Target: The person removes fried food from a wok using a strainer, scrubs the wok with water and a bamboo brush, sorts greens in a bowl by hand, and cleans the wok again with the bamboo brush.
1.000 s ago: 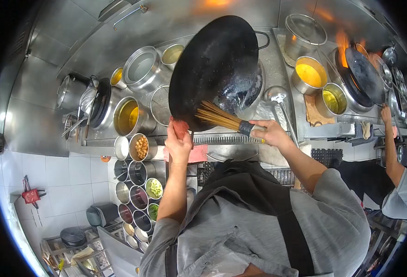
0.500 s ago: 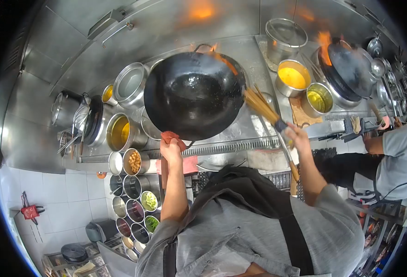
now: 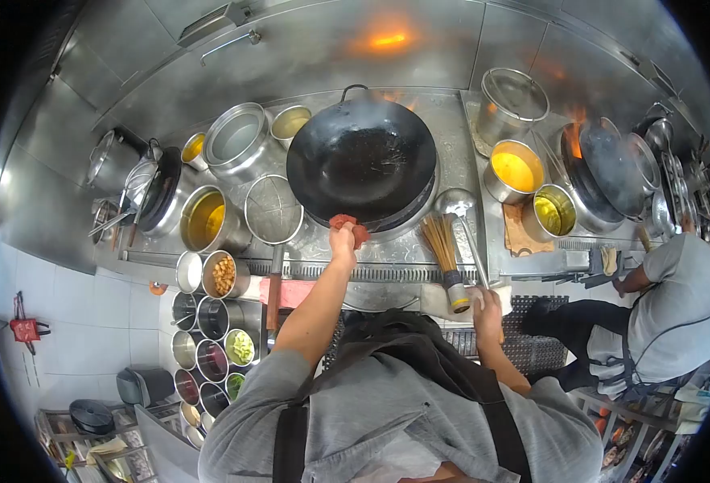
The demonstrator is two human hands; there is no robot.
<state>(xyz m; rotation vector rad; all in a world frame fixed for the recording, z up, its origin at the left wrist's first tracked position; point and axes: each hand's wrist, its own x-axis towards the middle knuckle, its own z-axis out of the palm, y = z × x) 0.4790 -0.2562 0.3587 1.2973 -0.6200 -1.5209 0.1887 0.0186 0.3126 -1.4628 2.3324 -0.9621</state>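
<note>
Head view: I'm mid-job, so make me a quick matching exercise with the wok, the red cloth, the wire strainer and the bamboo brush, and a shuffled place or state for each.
Things:
1. wok
2. red cloth
3. wire strainer
4. bamboo brush

Places and states:
A. left of the wok, mesh round
B. beside the ladle, bristles pointing away from the person
C. black, hollow side facing up
D. in the left hand

Pairs: 1-C; 2-D; 3-A; 4-B

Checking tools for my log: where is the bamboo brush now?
In the head view, the bamboo brush is right of centre at the stove's front edge, just left of the ladle and beside the right hand.
</note>
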